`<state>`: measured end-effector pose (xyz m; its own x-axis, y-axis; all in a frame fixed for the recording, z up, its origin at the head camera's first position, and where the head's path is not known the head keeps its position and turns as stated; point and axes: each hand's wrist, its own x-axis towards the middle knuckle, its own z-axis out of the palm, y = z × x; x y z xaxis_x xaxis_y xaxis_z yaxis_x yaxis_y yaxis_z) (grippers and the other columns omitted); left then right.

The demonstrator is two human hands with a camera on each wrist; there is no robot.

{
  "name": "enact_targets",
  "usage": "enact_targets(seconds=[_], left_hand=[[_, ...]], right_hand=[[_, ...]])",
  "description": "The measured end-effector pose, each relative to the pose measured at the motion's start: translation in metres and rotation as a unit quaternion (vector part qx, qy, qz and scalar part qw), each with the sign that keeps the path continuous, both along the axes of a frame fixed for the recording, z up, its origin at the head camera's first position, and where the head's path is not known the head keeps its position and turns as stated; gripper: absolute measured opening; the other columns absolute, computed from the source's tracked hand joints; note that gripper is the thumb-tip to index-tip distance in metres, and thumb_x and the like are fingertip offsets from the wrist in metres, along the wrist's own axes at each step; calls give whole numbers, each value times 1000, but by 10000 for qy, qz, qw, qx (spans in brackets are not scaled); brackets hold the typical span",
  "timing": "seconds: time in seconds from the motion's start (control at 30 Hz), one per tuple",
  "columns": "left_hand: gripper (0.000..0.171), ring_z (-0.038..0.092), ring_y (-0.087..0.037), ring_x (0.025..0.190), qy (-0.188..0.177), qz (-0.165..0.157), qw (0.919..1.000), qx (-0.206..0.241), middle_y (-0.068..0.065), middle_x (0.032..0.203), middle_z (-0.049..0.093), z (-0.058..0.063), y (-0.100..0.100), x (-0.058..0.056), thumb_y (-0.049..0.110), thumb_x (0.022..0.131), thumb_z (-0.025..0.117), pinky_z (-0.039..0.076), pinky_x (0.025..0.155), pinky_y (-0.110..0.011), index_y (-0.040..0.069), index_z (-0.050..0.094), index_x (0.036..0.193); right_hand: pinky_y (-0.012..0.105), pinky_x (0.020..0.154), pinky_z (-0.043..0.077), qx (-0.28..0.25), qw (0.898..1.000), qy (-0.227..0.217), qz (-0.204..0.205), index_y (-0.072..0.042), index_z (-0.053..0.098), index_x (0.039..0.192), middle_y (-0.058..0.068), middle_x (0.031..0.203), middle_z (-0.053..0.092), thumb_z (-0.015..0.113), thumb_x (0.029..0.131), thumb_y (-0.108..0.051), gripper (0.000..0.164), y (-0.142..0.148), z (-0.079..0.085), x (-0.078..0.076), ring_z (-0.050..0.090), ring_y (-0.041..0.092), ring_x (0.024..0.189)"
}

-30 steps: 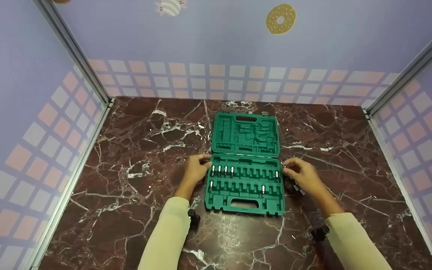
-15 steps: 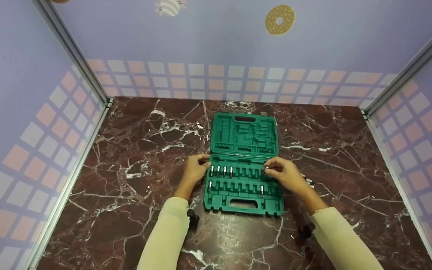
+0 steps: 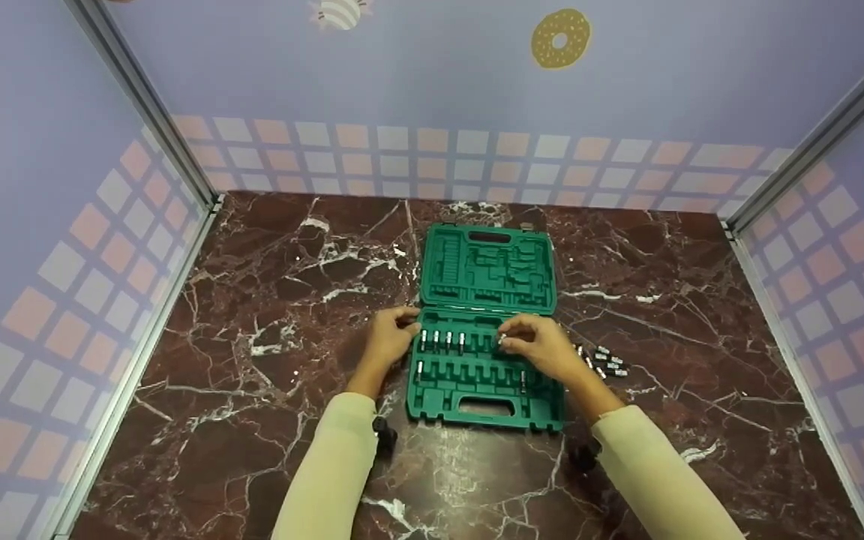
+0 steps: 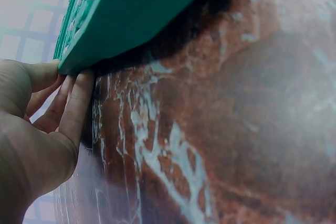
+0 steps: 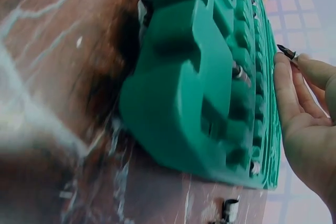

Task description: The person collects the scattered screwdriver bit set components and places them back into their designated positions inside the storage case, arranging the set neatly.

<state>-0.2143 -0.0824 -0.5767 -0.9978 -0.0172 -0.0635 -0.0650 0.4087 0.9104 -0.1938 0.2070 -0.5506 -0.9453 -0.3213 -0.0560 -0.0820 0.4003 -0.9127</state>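
A green tool case (image 3: 436, 405) lies open on the table, its lid (image 3: 492, 270) folded back. My left hand (image 3: 389, 341) holds the case's left edge; in the left wrist view the thumb is at the top edge and fingers reach against the underside. Over the upper row of slots, my right hand (image 3: 548, 351) pinches a bit socket (image 5: 287, 52) with a dark pointed tip and a silver body. Several bit sockets (image 3: 448, 342) stand at the left of the upper row. The lower row has one (image 3: 420, 371) at left and another (image 3: 523, 381) at right.
Several loose bit sockets (image 3: 612, 364) lie on the dark red marbled table (image 3: 297, 450) just right of the case. Lilac walls (image 3: 432, 82) with a checked band enclose the table at the back and both sides.
My right hand has moved left from beside the case's right edge to above the upper row, carrying a bit socket. The loose ones on the right came into view. The left hand stays put.
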Motion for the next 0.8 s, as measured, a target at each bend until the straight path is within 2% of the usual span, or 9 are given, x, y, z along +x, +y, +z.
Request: enact_targets(seconds=[0.2,0.37,0.5,0.8], left_hand=[[24,68,-30,105,-52,-9,10000,-13,-16,110,74,1,0,0,3,98,68,56,92,-46,3,76,121],[25,68,-30,105,-73,-26,10000,25,-16,110,73,-1,-1,0,3,98,67,56,92,-46,3,75,121],[25,68,-30,106,-84,1,9999,64,-16,111,73,0,-1,1,3,98,67,56,93,-46,3,75,122],[23,70,-30,103,29,58,9999,-115,-14,108,76,-1,0,1,3,96,70,57,91,-45,5,78,118]], right_hand=[[32,78,61,529,9983,214,69,-2,75,112,13,103,77,74,95,-8,18,-16,2,-3,74,22,92],[38,80,61,1051,9938,307,173,-8,76,115,8,107,77,73,97,-12,20,-26,3,-4,74,22,96],[40,81,61,1395,9883,578,235,-10,77,115,8,108,77,73,96,-13,19,-33,2,-6,74,22,97],[42,80,60,1760,9786,1032,257,-11,80,109,7,109,77,75,95,-14,15,-40,-2,-9,72,21,93]])
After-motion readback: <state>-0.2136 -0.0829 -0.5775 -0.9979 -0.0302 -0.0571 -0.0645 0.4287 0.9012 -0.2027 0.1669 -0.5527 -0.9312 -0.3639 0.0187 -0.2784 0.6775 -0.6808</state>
